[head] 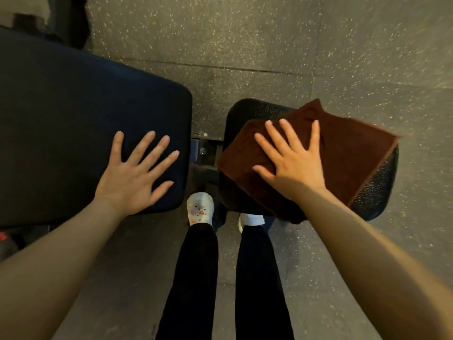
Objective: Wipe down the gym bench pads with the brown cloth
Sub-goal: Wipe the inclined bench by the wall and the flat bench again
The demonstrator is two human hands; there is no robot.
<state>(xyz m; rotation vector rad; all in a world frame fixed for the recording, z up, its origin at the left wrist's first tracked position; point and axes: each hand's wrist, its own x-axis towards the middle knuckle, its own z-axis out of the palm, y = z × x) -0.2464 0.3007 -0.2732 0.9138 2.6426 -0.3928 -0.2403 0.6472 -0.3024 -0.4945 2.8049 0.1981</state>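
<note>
A long dark bench pad [73, 114] fills the left side of the view. My left hand [133, 173] rests flat on its near right corner, fingers spread. A smaller black seat pad [377, 190] lies to the right across a gap. The folded brown cloth [348, 150] covers most of that pad. My right hand [291, 158] presses flat on the cloth's left half with straight spread fingers.
Metal frame parts and a bolt [203, 150] show in the gap between the pads. My feet in white shoes [199, 208] stand just below that gap. Speckled grey rubber floor [245, 40] surrounds the bench. Dark equipment [68, 18] stands at the top left.
</note>
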